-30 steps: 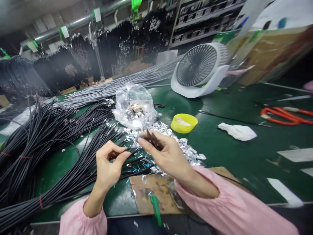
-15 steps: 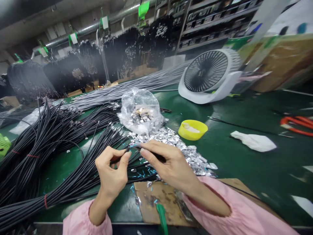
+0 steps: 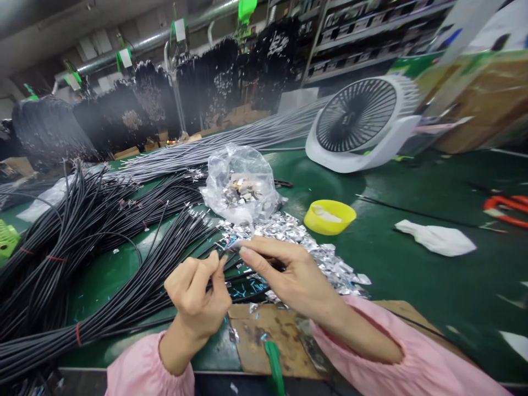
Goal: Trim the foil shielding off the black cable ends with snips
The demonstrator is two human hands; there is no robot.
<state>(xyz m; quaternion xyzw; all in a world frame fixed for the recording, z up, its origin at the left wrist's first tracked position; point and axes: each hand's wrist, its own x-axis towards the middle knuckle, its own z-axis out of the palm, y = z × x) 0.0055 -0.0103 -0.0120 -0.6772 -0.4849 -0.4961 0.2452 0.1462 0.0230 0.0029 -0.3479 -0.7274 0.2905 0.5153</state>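
Observation:
My left hand (image 3: 200, 294) is closed in a pinch, thumb against curled fingers, just left of my right fingertips. It grips the end of a black cable, mostly hidden by the fingers. Thin blue and pink wires (image 3: 231, 242) show at the fingertips. My right hand (image 3: 291, 272) pinches these wires between thumb and forefinger, palm down; a dark shape under its fingers cannot be made out. Beyond the hands lies a heap of silver foil scraps (image 3: 322, 256). Black cables (image 3: 136, 286), tied with red bands, spread to the left.
A clear plastic bag (image 3: 239, 165) of scraps stands behind the hands. Right of it are a yellow dish (image 3: 324, 223), a white fan (image 3: 325, 157), a white finger-shaped piece (image 3: 437, 238) and orange-handled tool (image 3: 505, 209). Stained cardboard (image 3: 268, 335) lies at the front edge.
My left hand has turned and drawn slightly down and right, its fingers curled tighter. My right hand keeps its pinch. The whole view has shifted a little.

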